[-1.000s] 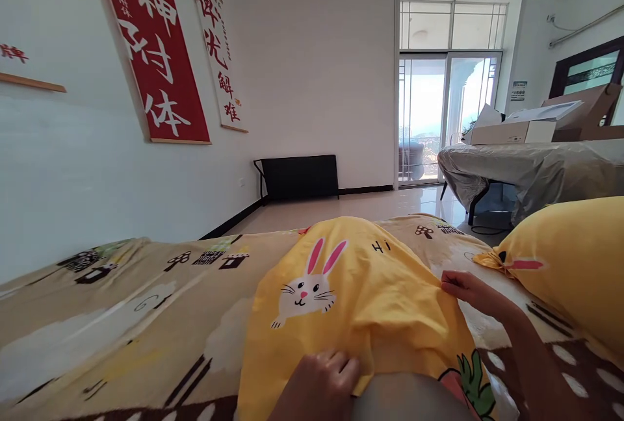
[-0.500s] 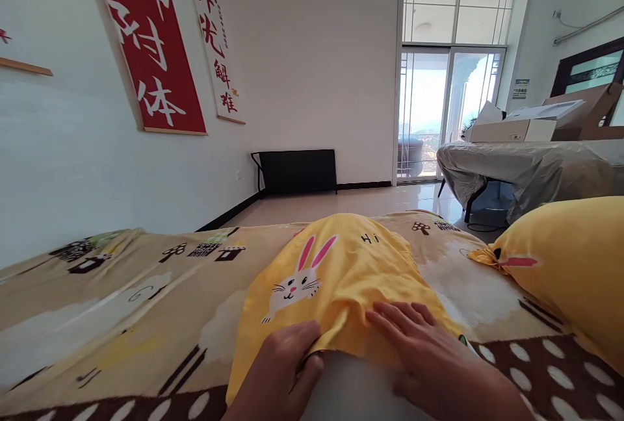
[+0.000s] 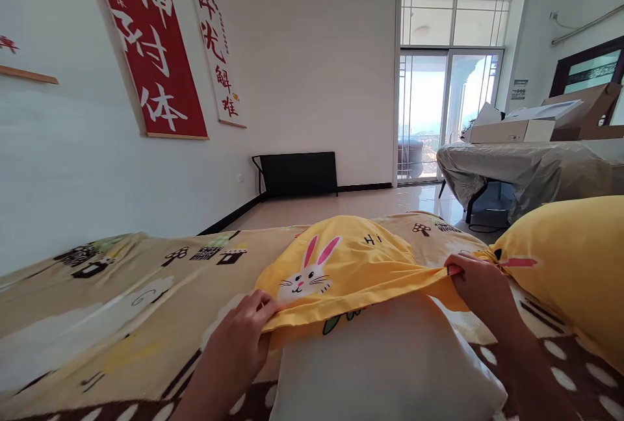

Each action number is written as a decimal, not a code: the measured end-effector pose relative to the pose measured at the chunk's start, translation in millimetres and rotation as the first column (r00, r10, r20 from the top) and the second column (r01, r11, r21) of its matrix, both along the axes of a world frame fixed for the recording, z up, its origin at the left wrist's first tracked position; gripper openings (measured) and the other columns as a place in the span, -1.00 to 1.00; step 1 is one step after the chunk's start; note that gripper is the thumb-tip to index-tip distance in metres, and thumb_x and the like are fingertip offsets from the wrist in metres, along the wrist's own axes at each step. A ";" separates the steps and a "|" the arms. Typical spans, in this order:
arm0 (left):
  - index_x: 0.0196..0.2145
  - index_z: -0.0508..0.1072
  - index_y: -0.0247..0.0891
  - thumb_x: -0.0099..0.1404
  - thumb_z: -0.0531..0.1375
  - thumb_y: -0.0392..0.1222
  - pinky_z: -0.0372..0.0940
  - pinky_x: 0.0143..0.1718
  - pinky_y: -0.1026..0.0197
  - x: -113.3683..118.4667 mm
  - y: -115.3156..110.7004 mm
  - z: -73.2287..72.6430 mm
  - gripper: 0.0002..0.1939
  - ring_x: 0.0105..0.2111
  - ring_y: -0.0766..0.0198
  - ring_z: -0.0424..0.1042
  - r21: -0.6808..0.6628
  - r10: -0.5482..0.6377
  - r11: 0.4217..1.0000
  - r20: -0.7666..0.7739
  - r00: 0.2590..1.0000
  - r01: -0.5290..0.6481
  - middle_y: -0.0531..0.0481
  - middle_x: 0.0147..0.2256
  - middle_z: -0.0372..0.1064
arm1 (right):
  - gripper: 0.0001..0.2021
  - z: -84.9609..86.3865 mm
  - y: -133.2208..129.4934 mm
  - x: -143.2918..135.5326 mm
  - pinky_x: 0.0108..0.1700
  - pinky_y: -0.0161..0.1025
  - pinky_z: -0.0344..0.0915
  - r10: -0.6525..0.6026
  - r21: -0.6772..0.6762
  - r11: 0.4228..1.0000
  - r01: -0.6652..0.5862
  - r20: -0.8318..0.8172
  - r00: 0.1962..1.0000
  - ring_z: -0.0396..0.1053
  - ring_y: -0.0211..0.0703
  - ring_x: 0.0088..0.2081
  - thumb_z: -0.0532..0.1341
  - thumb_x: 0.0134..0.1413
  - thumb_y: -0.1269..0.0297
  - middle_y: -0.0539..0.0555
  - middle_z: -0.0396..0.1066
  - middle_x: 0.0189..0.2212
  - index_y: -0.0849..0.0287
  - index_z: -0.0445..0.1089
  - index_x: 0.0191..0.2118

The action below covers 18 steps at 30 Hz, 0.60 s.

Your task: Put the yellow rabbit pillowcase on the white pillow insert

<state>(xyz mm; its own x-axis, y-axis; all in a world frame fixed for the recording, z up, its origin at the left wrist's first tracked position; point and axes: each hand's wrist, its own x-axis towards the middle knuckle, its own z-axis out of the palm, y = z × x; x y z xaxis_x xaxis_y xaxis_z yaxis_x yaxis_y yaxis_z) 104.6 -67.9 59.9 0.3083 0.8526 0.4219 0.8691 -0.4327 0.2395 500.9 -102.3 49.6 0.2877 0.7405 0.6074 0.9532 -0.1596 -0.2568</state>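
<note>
A yellow pillowcase [image 3: 341, 271] with a white rabbit face and the word "Hi" covers the far part of a white pillow [image 3: 380, 362]. The near part of the pillow is bare. My left hand [image 3: 248, 323] is closed on the left end of the pillowcase's open hem. At the hem's right end, my right hand [image 3: 475, 281] grips the cloth, and the edge is stretched between both hands. Part of a dark green print shows on the cloth below the hem. How far the pillow reaches inside the pillowcase is hidden.
Beneath the pillow lies a beige patterned blanket [image 3: 160, 284] with a brown, white-dotted border. Another stuffed yellow pillow [image 3: 575, 271] rests on the right. Farther back are a plastic-covered table [image 3: 526, 164] with boxes [image 3: 511, 130] and a black folded panel [image 3: 298, 174] against the wall.
My hands have moved apart to the two ends of the hem and hold it stretched wide. The hem has shifted away from me, and more of the white pillow shows.
</note>
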 end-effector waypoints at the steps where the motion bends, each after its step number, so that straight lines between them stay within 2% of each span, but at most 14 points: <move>1: -0.27 0.48 -0.19 0.08 -0.04 -0.32 0.23 -0.11 0.14 -8.0 5.1 2.5 -0.65 -0.15 0.11 0.36 -0.010 -0.004 1.000 0.080 0.997 0.005 -0.11 -0.14 0.38 | -0.78 -3.2 3.5 4.7 -0.37 -0.21 0.03 -0.015 0.010 1.000 0.015 -0.027 1.000 0.35 -0.13 -0.39 0.04 0.02 0.37 0.05 0.49 -0.41 0.09 0.43 -0.44; 3: -0.30 0.47 -0.19 0.04 0.03 -0.24 0.23 -0.06 0.17 -21.6 12.3 7.7 -0.71 -0.09 0.09 0.37 -0.057 -0.050 0.996 0.315 0.948 0.071 -0.09 -0.11 0.41 | -0.78 -10.2 11.0 14.3 -0.41 -0.22 0.02 -0.043 -0.035 0.999 0.040 -0.090 0.995 0.36 -0.10 -0.40 0.04 0.04 0.30 0.07 0.49 -0.42 0.07 0.45 -0.39; 4: -0.32 0.47 -0.18 0.03 0.07 -0.18 0.23 -0.03 0.18 -26.4 14.6 9.9 -0.75 -0.06 0.07 0.36 -0.085 -0.066 0.990 0.442 0.894 0.115 -0.08 -0.11 0.43 | -0.78 -13.9 14.8 20.1 -0.42 -0.22 0.02 -0.040 -0.066 0.997 0.032 -0.122 0.992 0.36 -0.09 -0.40 0.04 0.04 0.27 0.08 0.49 -0.43 0.07 0.45 -0.36; 7: -0.43 0.45 -0.21 0.03 0.19 0.01 0.27 -0.08 0.21 -32.9 20.1 11.5 -0.76 -0.06 0.04 0.37 -0.161 -0.007 0.967 0.760 0.650 0.199 -0.08 -0.17 0.47 | -0.77 -24.9 25.7 41.0 -0.41 -0.21 0.09 0.067 -0.092 0.992 -0.090 -0.225 0.972 0.38 -0.05 -0.38 0.05 0.01 0.23 0.09 0.49 -0.46 0.09 0.46 -0.37; 10: -0.42 0.42 -0.27 -0.09 0.29 0.12 0.29 -0.39 0.27 -32.2 28.8 5.3 -0.60 -0.33 0.14 0.38 -0.194 0.131 0.971 0.921 0.367 0.140 -0.06 -0.38 0.44 | -0.77 -33.3 34.4 58.5 -0.38 -0.19 0.18 0.195 0.070 0.981 -0.182 -0.396 0.897 0.40 -0.02 -0.37 0.12 -0.06 0.12 0.09 0.48 -0.47 0.13 0.44 -0.43; 11: -0.39 0.42 -0.27 -0.13 0.32 0.13 0.26 -0.46 0.29 -31.2 32.1 2.6 -0.55 -0.41 0.21 0.34 -0.188 0.146 0.976 0.941 0.305 0.111 -0.02 -0.43 0.39 | -0.75 -35.0 36.6 61.2 -0.38 -0.18 0.22 0.255 0.160 0.966 -0.202 -0.489 0.834 0.40 -0.01 -0.37 0.15 -0.09 0.07 0.10 0.49 -0.47 0.14 0.43 -0.42; 12: -0.36 0.41 -0.27 -0.15 0.33 0.16 0.23 -0.50 0.32 -29.9 35.0 0.0 -0.50 -0.45 0.26 0.30 -0.173 0.146 0.982 0.952 0.269 0.080 0.01 -0.46 0.35 | -0.72 -36.3 38.6 61.9 -0.38 -0.17 0.25 0.338 0.255 0.940 -0.228 -0.587 0.736 0.41 0.00 -0.36 0.19 -0.13 0.02 0.10 0.49 -0.46 0.15 0.41 -0.41; 14: -0.33 0.39 -0.27 -0.11 0.31 0.22 0.21 -0.52 0.36 -26.4 38.9 -3.7 -0.47 -0.47 0.31 0.25 -0.121 0.111 0.992 0.960 0.256 0.025 0.05 -0.48 0.28 | -0.64 -37.3 41.8 57.3 -0.37 -0.16 0.32 0.514 0.438 0.858 -0.268 -0.730 0.451 0.44 0.00 -0.33 0.24 -0.17 -0.05 0.10 0.50 -0.41 0.15 0.38 -0.35; 16: -0.34 0.36 -0.26 -0.07 0.26 0.27 0.18 -0.54 0.37 -21.8 39.4 -5.0 -0.46 -0.47 0.33 0.22 -0.075 0.078 0.997 0.966 0.246 -0.025 0.07 -0.48 0.23 | -0.59 -37.0 44.5 46.6 -0.37 -0.15 0.36 0.609 0.565 0.790 -0.239 -0.769 0.195 0.45 0.01 -0.29 0.28 -0.19 -0.07 0.10 0.50 -0.35 0.13 0.35 -0.27; 17: -0.35 0.34 -0.26 -0.04 0.23 0.29 0.16 -0.56 0.36 -19.5 38.5 -5.0 -0.46 -0.48 0.33 0.20 -0.047 0.062 0.997 0.965 0.253 -0.065 0.07 -0.48 0.21 | -0.56 -36.7 45.7 40.1 -0.38 -0.15 0.37 0.624 0.595 0.776 -0.209 -0.773 0.117 0.45 0.02 -0.28 0.29 -0.20 -0.07 0.10 0.49 -0.33 0.12 0.34 -0.23; 18: -0.37 0.32 -0.25 -0.02 0.21 0.30 0.13 -0.58 0.36 -17.5 37.0 -4.7 -0.47 -0.49 0.34 0.17 -0.017 0.047 0.993 0.963 0.264 -0.113 0.08 -0.49 0.18 | -0.53 -36.4 46.9 33.5 -0.39 -0.15 0.37 0.626 0.608 0.774 -0.177 -0.776 0.071 0.45 0.02 -0.28 0.30 -0.22 -0.07 0.10 0.48 -0.31 0.11 0.33 -0.20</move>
